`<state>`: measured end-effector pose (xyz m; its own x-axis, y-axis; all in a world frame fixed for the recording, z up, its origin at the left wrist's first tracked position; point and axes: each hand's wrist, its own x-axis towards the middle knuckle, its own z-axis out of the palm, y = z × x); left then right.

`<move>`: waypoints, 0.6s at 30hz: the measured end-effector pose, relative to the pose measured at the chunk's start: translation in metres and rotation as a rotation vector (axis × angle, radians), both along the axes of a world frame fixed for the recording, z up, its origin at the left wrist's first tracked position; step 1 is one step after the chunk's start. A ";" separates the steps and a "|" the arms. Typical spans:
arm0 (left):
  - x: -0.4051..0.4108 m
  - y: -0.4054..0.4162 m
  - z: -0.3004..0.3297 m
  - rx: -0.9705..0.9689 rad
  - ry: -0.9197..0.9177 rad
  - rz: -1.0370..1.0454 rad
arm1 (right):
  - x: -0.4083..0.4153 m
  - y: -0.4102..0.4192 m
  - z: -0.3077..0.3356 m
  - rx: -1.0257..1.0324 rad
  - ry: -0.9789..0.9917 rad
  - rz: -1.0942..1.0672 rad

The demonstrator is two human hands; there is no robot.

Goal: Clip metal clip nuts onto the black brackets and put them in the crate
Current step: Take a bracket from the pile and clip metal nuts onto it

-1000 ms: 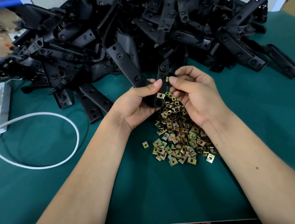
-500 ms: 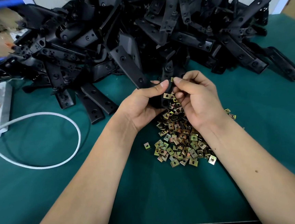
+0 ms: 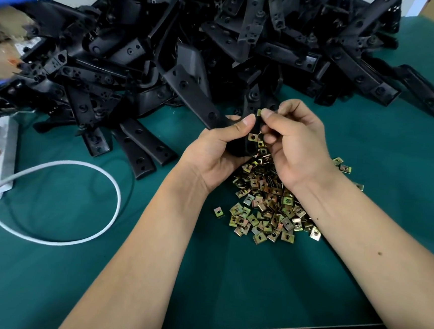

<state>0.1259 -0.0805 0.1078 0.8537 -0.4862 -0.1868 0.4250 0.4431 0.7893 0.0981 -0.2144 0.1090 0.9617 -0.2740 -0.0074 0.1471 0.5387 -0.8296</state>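
**newbie:** So where's the bracket (image 3: 203, 102) at right now?

**oldhand:** Your left hand (image 3: 218, 151) is wrapped around its near end, holding it up over the clip nut pile (image 3: 267, 208). One clip nut (image 3: 253, 137) already sits on the edge by your thumb. Your right hand (image 3: 296, 147) is pinching another clip nut (image 3: 259, 112) between thumb and forefinger, right at the bracket's top edge.

**newbie:** Will it fight me?

**oldhand:** I'd guess the bracket's stiff moulded plastic, light, not slippery, so grip it close to the edge you're clipping so it can't twist. The nuts look like tiny springy metal, easy to fumble; hold one by its flat faces, open mouth toward the edge, and push straight on.

**newbie:** And after?

**oldhand:** No crate in view. Just the bracket heap (image 3: 222, 33) behind, a white cable (image 3: 113, 192) on the green desk (image 3: 43, 280).
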 end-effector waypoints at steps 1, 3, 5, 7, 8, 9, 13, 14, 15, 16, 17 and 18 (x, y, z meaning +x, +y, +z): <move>0.000 -0.001 0.000 -0.007 -0.004 0.004 | 0.000 0.000 0.000 0.012 0.010 0.006; -0.001 -0.003 0.001 -0.010 -0.023 0.006 | 0.000 -0.001 -0.001 0.014 0.018 0.012; -0.002 -0.004 0.000 -0.001 -0.050 0.007 | 0.001 -0.002 -0.001 -0.012 0.015 0.012; -0.002 -0.004 0.000 0.021 -0.059 0.006 | 0.001 -0.003 -0.001 -0.061 0.014 0.013; -0.001 -0.003 -0.001 0.028 -0.056 -0.002 | 0.001 -0.003 -0.001 -0.083 0.014 0.018; 0.000 -0.002 -0.001 0.029 -0.048 -0.014 | 0.001 -0.003 -0.001 -0.093 0.011 0.030; 0.004 0.007 -0.002 0.043 -0.068 -0.005 | 0.004 -0.004 0.000 -0.058 0.031 0.118; 0.005 0.009 -0.002 0.060 -0.081 0.006 | 0.004 -0.004 0.000 -0.064 0.055 0.119; 0.006 0.010 -0.002 0.078 -0.085 0.010 | 0.005 -0.005 0.000 -0.084 0.080 0.113; 0.006 0.010 -0.003 0.093 -0.082 0.009 | 0.006 -0.006 0.000 -0.110 0.108 0.106; 0.007 0.011 -0.003 0.099 -0.067 0.009 | 0.006 -0.007 0.001 -0.132 0.138 0.104; 0.008 0.011 -0.004 0.090 -0.046 0.011 | 0.007 -0.009 0.001 -0.145 0.162 0.109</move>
<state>0.1334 -0.0690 0.1039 0.8676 -0.4596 -0.1900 0.3831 0.3740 0.8446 0.1050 -0.2232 0.1102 0.9751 -0.1781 -0.1319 -0.0464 0.4178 -0.9073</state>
